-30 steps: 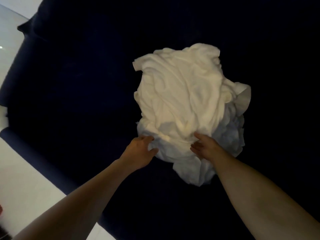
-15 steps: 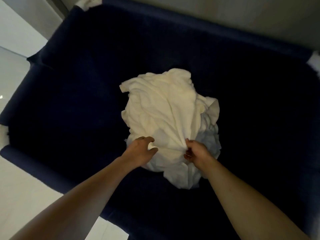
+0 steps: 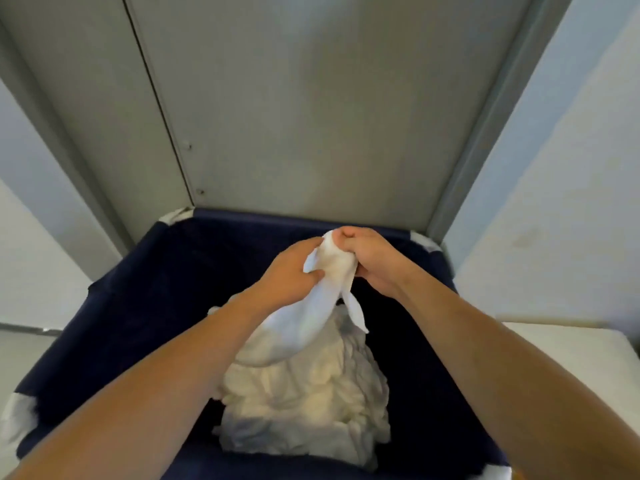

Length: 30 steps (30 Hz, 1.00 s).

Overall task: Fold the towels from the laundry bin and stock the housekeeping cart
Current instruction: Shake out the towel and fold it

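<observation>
**Both hands gripping one towel above the laundry bin**

Left hand (image 3: 291, 275): fingers curled round a bunched white towel (image 3: 311, 313), thumb pressed against the cloth on its near side. Grip is firm; the hand sits above the far half of the bin.

Right hand (image 3: 370, 261): closed in a fist on the top end of the same towel, thumb folded over the cloth. The two hands are touching or just beside each other at the towel's upper end; which of the two, the view does not settle.

Towel: raised, hanging down from the hands in a gathered rope, with one narrow corner dangling free below the right hand. Its lower part runs down onto the pile of white towels (image 3: 304, 403).

Pile: crumpled, lying on the floor of the laundry bin (image 3: 138, 292), nearer the bin's near edge than its far edge.

Bin: dark blue fabric walls, white patches at its corners. Its far edge stands against a grey panelled door (image 3: 311, 98). Pale walls flank it on both sides.
</observation>
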Each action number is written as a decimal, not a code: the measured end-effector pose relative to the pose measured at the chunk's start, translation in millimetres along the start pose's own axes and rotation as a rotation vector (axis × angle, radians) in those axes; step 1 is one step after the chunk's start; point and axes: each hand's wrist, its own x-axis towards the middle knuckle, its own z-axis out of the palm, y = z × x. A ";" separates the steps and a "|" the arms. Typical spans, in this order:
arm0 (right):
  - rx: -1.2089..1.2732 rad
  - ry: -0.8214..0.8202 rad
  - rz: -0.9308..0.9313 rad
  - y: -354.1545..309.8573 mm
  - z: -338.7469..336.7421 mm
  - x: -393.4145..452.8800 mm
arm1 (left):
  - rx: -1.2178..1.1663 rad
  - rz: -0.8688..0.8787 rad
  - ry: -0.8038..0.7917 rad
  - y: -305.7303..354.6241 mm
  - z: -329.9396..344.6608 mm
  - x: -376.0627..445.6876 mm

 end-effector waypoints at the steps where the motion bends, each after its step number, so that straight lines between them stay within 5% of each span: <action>1: -0.009 0.012 -0.037 -18.2 -0.1 -13.6 | -0.066 0.045 -0.010 13.6 -10.1 -4.9; 10: -0.020 0.075 -0.280 -117.9 -8.1 -119.7 | -0.368 0.233 -0.008 116.9 -56.0 -42.5; 15: -0.276 0.192 -0.413 -118.7 -28.9 -152.6 | -0.403 0.218 0.104 152.5 -47.1 -56.2; 21: -0.707 0.196 -0.201 -79.2 -87.8 -163.8 | -0.536 0.214 0.272 191.2 -62.4 -50.3; 27: -0.481 0.340 -0.182 -51.8 -129.7 -163.0 | -0.664 0.166 0.345 212.1 -69.0 -50.3; 30: -0.485 0.236 -0.135 -43.6 -132.5 -160.6 | -0.724 0.153 0.368 216.4 -69.1 -52.5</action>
